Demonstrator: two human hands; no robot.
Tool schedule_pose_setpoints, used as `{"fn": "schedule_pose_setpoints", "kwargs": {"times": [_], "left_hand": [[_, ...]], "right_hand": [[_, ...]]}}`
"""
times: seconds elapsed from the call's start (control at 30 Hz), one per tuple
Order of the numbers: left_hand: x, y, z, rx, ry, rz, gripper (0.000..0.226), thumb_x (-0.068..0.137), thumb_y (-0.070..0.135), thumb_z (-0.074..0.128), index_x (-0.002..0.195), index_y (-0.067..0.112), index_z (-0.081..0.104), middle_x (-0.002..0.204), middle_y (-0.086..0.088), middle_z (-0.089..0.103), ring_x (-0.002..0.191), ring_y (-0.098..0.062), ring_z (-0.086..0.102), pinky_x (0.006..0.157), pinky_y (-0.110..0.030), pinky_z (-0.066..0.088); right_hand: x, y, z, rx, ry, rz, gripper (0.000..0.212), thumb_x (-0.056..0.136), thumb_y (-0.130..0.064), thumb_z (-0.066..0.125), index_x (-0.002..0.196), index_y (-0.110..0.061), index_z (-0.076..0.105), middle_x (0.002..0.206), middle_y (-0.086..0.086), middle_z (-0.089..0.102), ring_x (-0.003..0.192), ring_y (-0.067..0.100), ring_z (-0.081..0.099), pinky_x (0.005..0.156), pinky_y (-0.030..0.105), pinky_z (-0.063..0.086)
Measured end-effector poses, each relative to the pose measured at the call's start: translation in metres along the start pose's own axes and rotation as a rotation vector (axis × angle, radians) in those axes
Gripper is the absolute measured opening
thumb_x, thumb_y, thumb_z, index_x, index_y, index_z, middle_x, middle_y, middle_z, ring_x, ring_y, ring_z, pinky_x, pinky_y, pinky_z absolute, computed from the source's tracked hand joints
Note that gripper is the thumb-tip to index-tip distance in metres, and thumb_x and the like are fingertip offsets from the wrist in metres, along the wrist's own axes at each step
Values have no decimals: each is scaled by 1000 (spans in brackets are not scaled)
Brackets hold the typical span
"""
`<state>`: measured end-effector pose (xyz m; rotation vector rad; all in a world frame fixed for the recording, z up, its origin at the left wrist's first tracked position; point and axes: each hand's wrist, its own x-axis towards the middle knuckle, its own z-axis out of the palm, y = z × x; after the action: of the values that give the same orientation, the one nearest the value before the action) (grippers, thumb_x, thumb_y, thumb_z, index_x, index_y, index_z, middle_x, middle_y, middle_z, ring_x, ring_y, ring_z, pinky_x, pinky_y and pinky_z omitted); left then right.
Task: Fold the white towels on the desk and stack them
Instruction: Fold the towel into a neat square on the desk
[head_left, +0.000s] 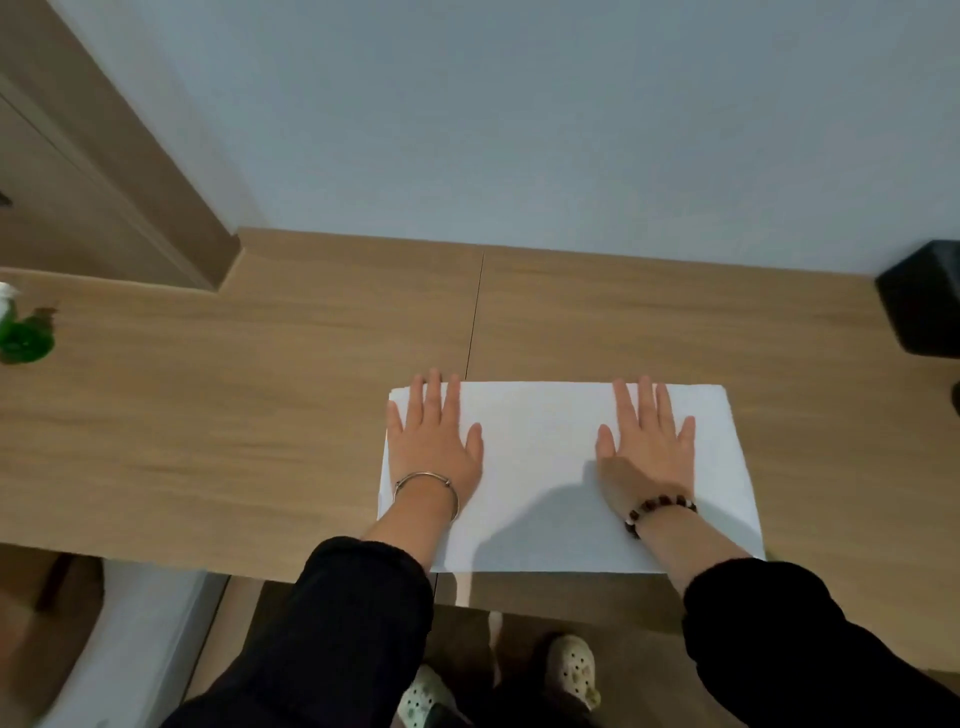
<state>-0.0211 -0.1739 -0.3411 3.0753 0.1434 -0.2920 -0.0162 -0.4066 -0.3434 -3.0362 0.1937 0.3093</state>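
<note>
A wood-grain counter (208, 415) runs left to right along a pale wall. One white towel (540, 467) lies flat on its near edge, right of centre, a smooth rectangle with its long side running left to right. The left hand (434, 441) rests palm-down on the towel's left end and the right hand (647, 447) palm-down toward its right end, well apart. The fingers (432, 387) of both are straight and slightly spread, reaching the towel's far edge and gripping nothing. A black box (924, 301) stands at the far right. A green bottle (23, 332) stands at the far left. The left wrist wears a silver bangle (428, 483), the right a dark bead bracelet (660, 512).
</note>
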Motion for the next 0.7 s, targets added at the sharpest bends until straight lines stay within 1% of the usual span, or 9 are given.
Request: {"fn": "schedule_pose_setpoints", "kwargs": {"times": [0.13,0.27,0.33,0.4,0.43,0.5,0.57,0.63,0.7], "left_hand": [[2,-4,1,-21,15,-58,65,93,45,7,150,19,-10,159,2,-11,145,-19,-14,114,-49,-6],[2,-1,-5,34,-33,-65,62,97,42,10,150,18,-10,159,-1,-11,145,-21,-14,114,-54,-1],[4,0,-13,84,-72,-28,60,100,42,20,151,18,-1,159,-4,-1,146,-24,-7,112,-58,6],[16,-3,-25,90,-87,49,58,98,40,36,149,21,16,155,-3,18,144,-21,9,109,-57,16],[26,-4,-34,57,-120,72,56,95,40,45,145,23,26,149,-1,29,141,-18,19,108,-53,20],[45,-8,-53,-9,-209,96,54,87,41,60,136,26,41,137,1,42,129,-17,36,104,-44,26],[57,-7,-67,-1,-295,125,54,82,38,67,131,26,47,131,0,47,123,-20,43,101,-37,30],[62,-4,-76,-54,-365,114,49,81,29,69,125,23,51,127,-2,53,117,-22,48,92,-31,38],[60,0,-81,-97,-421,74,39,80,23,66,119,23,57,118,-3,60,108,-24,55,82,-30,45]], "right_hand": [[2,25,1,31,38,127,61,95,-41,22,152,-27,5,160,-2,-4,146,20,-4,117,47,1],[4,24,-2,22,17,150,61,96,-40,22,152,-24,3,160,0,-7,146,22,-5,116,49,-1],[1,19,-5,-55,30,142,61,97,-36,27,152,-18,8,160,7,-1,147,26,-1,115,50,0],[11,14,-15,-81,48,82,61,94,-27,39,150,-11,21,156,17,17,145,31,11,115,51,4],[20,12,-23,-94,2,18,61,91,-23,43,148,-11,26,151,18,27,141,32,19,114,49,8],[45,12,-41,-169,-135,-207,58,85,-19,49,141,-15,35,134,12,41,127,30,34,109,41,21],[70,12,-61,-184,-289,-381,54,80,-19,56,132,-18,41,124,7,46,116,27,41,98,35,32],[89,12,-78,-135,-500,-384,45,77,-19,61,120,-20,48,117,5,54,104,25,50,83,31,42],[96,8,-88,-131,-639,-389,25,78,-17,61,103,-15,56,104,7,63,83,23,58,63,26,44]]}}
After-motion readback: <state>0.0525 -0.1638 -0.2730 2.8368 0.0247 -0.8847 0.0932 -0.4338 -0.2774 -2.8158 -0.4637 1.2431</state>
